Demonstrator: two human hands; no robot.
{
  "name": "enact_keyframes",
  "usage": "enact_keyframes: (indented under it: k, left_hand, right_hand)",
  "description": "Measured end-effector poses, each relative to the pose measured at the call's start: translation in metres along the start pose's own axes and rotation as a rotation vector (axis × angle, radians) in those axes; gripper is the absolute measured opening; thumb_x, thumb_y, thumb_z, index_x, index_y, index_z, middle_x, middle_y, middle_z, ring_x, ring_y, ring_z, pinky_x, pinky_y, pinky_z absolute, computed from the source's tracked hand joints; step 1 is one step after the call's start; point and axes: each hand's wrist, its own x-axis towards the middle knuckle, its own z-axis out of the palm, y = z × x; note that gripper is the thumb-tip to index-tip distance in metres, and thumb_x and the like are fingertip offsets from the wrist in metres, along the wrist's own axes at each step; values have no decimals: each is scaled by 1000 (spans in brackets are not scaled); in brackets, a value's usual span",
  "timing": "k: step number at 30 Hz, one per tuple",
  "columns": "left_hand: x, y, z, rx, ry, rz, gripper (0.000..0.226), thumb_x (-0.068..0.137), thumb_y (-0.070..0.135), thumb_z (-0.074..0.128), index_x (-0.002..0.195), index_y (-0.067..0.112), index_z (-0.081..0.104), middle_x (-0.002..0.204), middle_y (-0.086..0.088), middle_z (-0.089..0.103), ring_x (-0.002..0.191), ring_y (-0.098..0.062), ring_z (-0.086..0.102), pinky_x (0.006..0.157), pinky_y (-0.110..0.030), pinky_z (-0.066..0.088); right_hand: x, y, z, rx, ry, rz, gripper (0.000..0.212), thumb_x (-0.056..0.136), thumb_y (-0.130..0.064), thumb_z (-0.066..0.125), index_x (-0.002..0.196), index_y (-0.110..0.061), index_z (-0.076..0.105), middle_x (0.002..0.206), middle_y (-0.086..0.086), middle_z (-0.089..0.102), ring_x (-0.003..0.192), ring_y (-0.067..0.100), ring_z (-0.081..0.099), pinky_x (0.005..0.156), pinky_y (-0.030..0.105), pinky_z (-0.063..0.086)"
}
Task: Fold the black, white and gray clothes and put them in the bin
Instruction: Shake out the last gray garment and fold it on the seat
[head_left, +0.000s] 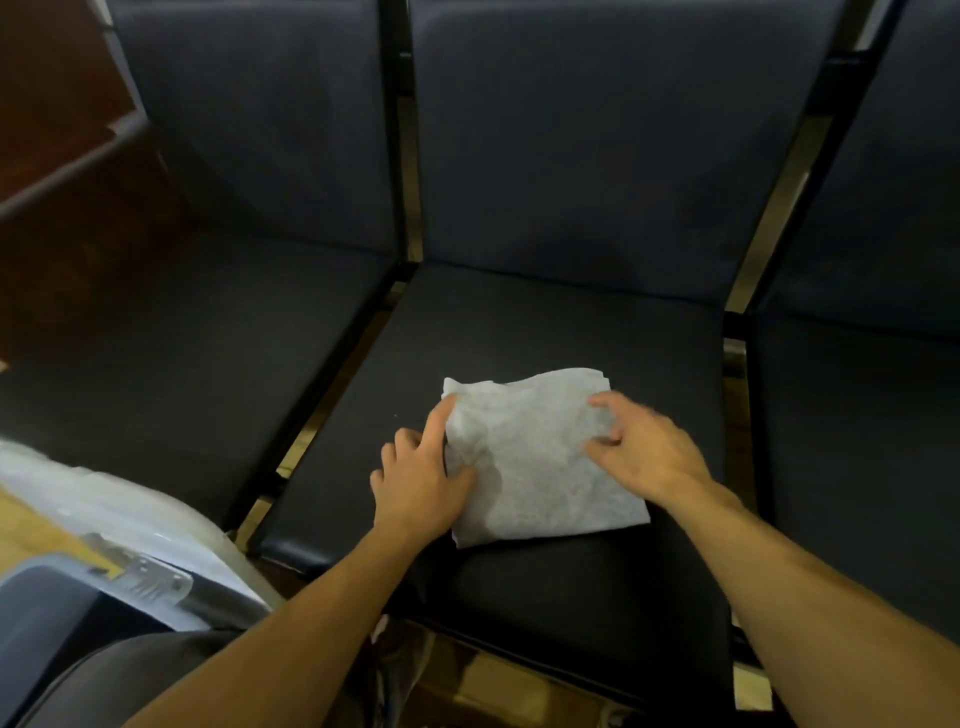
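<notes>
head view: a gray cloth (540, 462) lies on the middle seat (519, 332) of a row of dark chairs, already folded down to a small, roughly square packet with stacked layers showing at its far edge. the left hand (421, 478) sits at the packet's left edge, fingers loosely bent, the thumb lying on the cloth; whether it is gripping or only touching the edge i cannot tell. the right hand (644, 447) rests on top of the right part of the cloth, fingers slightly curled and pressing down, not plainly pinching anything.

at the lower left a clear plastic bin (130, 530) shows only in part, beside the left forearm and near the seat's front corner; its inside is hidden, so what is already in it cannot be told. a gray-blue thing (47, 618) sits at the bottom left corner, too cut off to name.

judging from this, the gray piece looks folded or one smoothing away from it. what seems left for it is the lift and the carry to the bin on the left. no black or white clothes are in view, so their state is unknown.
</notes>
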Motion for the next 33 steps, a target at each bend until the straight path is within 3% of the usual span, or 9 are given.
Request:
enact_keyframes:
  k: [3,6,10,12,14,18,22,28,33]
  left_hand:
    - [4,8,6,115,-159,-16,68,90,68,55,149,57,21,132,2,33,128,-24,33,110,-48,29]
    - [9,15,9,-45,-261,-67,78,86,60,68,152,48,28,143,-3,28,129,-29,38,112,-47,38]
    - [8,27,7,-174,-370,-67,95,87,35,76,160,35,14,154,-5,23,121,-24,45,91,-34,46]
    - [7,22,5,-282,-384,-96,103,84,23,79,162,33,12,157,-5,25,134,-27,42,98,-37,47]
    - [5,16,0,-451,-403,-132,104,80,11,81,161,33,19,154,-3,31,135,-27,42,104,-41,48]
    - [-4,13,-15,-762,-574,-155,82,77,2,80,145,38,49,137,3,43,120,-22,52,90,-37,55]
    - [-24,11,-32,-754,-545,-47,67,79,7,79,134,42,61,134,4,51,120,-20,56,105,-41,52]
    - [-72,6,-107,-910,-525,149,83,80,-11,72,144,39,53,141,1,52,126,-20,59,102,-44,54]
    - [-122,-17,-194,-962,-605,161,94,83,-17,63,147,49,44,145,-1,43,128,-31,54,97,-45,57]
  right_hand:
    - [-7,11,-8,-57,-58,44,83,90,-52,67,155,-48,16,148,8,32,137,34,33,108,49,41]
    - [-8,10,-2,-58,-145,22,94,90,-48,69,158,-48,5,154,10,30,143,35,27,114,49,37]
    - [1,4,13,48,-146,-64,70,91,-31,68,151,-46,34,146,4,47,132,26,46,109,43,44]
    - [6,5,18,213,-161,-51,60,88,-23,71,139,-45,49,141,1,49,123,22,52,103,42,49]
    - [7,5,16,381,-175,5,54,85,-17,74,130,-43,56,138,0,47,119,21,53,99,41,52]
    - [-4,4,4,753,-123,228,42,80,-11,81,110,-36,65,127,0,53,108,24,62,91,44,58]
    - [-39,4,1,896,-317,308,38,78,-6,82,111,-22,74,118,11,70,101,27,73,90,45,60]
    - [-100,-37,-13,1140,-407,49,58,82,4,75,133,-21,63,129,7,69,112,25,70,90,39,59]
    - [-159,-90,-44,871,-288,-231,72,83,-14,80,138,-51,53,134,-13,41,115,21,60,77,27,60]
